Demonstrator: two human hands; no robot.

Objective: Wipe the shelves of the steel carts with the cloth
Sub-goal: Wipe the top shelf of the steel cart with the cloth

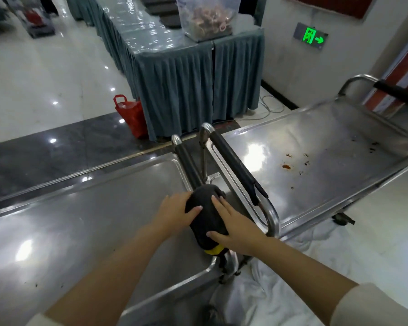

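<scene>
Both my hands press on the dark cloth point(206, 216) at the right end of the nearer cart's top shelf point(80, 227). My left hand point(174, 214) lies on its 9 o'clock side, fingers straight, thumb across the top; my right hand point(236, 228) covers its 3 o'clock side, fingers spread flat. A yellow patch point(214, 250) shows at 6 o'clock. The second cart's shelf point(316, 161), at 2 o'clock, carries brown stains point(286, 166). Farther, at 12 o'clock, stands a skirted table point(174, 90).
</scene>
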